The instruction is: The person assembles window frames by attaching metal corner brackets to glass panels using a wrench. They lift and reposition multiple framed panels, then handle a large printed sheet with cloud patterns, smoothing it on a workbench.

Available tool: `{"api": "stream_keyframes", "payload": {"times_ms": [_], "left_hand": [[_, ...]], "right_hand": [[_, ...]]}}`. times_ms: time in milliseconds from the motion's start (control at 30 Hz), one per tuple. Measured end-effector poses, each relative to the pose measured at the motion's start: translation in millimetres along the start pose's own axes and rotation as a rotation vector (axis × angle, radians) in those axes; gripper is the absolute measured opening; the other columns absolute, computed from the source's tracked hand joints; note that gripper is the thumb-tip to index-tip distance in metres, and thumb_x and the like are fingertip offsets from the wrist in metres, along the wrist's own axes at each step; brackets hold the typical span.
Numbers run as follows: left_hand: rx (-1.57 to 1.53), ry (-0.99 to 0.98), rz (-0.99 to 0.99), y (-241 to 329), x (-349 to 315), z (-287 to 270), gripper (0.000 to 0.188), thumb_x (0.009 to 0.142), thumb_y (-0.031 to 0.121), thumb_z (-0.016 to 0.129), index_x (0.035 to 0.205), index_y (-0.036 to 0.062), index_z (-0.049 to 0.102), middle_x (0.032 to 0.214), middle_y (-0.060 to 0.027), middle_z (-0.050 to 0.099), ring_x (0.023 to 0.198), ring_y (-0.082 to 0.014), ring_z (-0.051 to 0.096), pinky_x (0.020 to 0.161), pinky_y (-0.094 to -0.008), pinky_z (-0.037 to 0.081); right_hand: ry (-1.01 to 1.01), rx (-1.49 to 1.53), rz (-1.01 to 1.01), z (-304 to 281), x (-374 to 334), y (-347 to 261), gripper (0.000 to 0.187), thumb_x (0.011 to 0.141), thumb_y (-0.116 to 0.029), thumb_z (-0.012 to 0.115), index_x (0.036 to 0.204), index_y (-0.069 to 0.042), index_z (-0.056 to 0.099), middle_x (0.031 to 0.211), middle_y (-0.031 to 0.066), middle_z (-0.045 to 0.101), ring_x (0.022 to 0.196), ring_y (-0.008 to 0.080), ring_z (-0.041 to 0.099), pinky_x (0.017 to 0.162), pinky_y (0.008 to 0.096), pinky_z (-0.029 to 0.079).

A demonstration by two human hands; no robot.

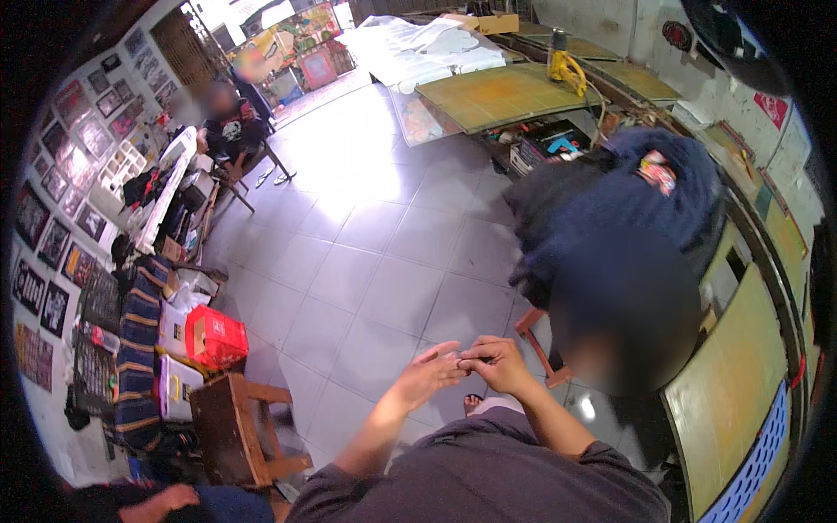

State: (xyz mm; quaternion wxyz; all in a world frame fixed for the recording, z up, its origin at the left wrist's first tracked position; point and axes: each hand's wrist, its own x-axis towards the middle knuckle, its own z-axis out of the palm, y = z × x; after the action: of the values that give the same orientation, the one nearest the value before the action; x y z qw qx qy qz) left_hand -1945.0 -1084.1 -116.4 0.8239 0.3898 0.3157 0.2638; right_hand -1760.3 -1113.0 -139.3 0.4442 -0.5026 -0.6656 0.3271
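Note:
In front of my body, over the tiled floor, my left hand [427, 376] is held out with its fingers stretched and close together. Its fingertips meet my right hand [499, 364], whose thumb and fingers are pinched together there. Whether a small object or only a left fingertip sits in that pinch is too small to make out. Both forearms reach up from the lower edge, out of dark short sleeves.
A person in dark clothing [610, 200] is close on my right, beside a reddish stool [549, 353]. Left stand a wooden stool [227, 427] and a red bag [218, 338]. Yellowish boards [493, 96] lie ahead with a yellow tool [568, 74]. Another person [235, 126] sits far left.

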Motion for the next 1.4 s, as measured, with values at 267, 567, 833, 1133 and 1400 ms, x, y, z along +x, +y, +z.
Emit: {"api": "stream_keyframes", "payload": {"times_ms": [267, 567, 833, 1133, 1400], "left_hand": [[0.271, 0.080, 0.033, 172.1, 102.2, -163.8, 0.044, 0.087, 0.006, 0.044, 0.129, 0.0003, 0.031, 0.105, -0.0153, 0.057, 0.097, -0.0221, 0.055, 0.084, -0.0310, 0.044], [0.300, -0.169, -0.130, 388.4, 319.7, -354.1, 0.039, 0.089, 0.012, 0.046, 0.126, 0.0019, 0.037, 0.101, -0.0144, 0.060, 0.090, -0.0170, 0.057, 0.081, -0.0287, 0.045], [0.414, -0.337, -0.142, 554.0, 592.6, -456.1, 0.035, 0.088, 0.015, 0.047, 0.120, 0.0020, 0.044, 0.094, -0.0109, 0.062, 0.085, -0.0148, 0.058, 0.076, -0.0263, 0.045], [0.160, 0.069, -0.047, 719.1, 765.7, -621.0, 0.031, 0.088, 0.019, 0.047, 0.112, -0.0004, 0.049, 0.091, -0.0123, 0.062, 0.081, -0.0175, 0.060, 0.071, -0.0273, 0.047], [-0.009, 0.427, 0.061, 844.9, 899.7, -901.2, 0.039, 0.085, 0.030, 0.052, 0.110, 0.0009, 0.048, 0.089, -0.0124, 0.062, 0.078, -0.0167, 0.059, 0.067, -0.0266, 0.045]], "right_hand": [[-0.214, 0.078, -0.053, 66.4, 268.9, 18.9, 0.010, 0.069, -0.005, 0.065, 0.079, -0.003, 0.065, 0.067, 0.0068, 0.058, 0.057, 0.0159, 0.054, 0.050, 0.0265, 0.040], [0.091, 0.168, 0.295, 75.7, 565.0, 79.8, 0.006, 0.069, -0.004, 0.066, 0.073, 0.000, 0.065, 0.067, 0.0034, 0.057, 0.054, 0.0085, 0.052, 0.048, 0.0228, 0.039], [0.327, 0.073, 0.161, 30.2, 804.0, 156.7, 0.006, 0.065, 0.003, 0.067, 0.068, -0.001, 0.063, 0.065, 0.0041, 0.056, 0.051, 0.0088, 0.050, 0.047, 0.0218, 0.038], [0.046, 0.359, 0.279, 60.3, 1130.2, 192.9, 0.006, 0.069, 0.001, 0.066, 0.072, 0.001, 0.062, 0.067, 0.0040, 0.054, 0.056, 0.0071, 0.051, 0.048, 0.0208, 0.039], [0.365, 0.279, 0.237, 107.3, 1399.2, 289.4, 0.005, 0.071, 0.006, 0.061, 0.070, 0.001, 0.061, 0.067, 0.0031, 0.055, 0.054, 0.0075, 0.049, 0.047, 0.0195, 0.039]]}}
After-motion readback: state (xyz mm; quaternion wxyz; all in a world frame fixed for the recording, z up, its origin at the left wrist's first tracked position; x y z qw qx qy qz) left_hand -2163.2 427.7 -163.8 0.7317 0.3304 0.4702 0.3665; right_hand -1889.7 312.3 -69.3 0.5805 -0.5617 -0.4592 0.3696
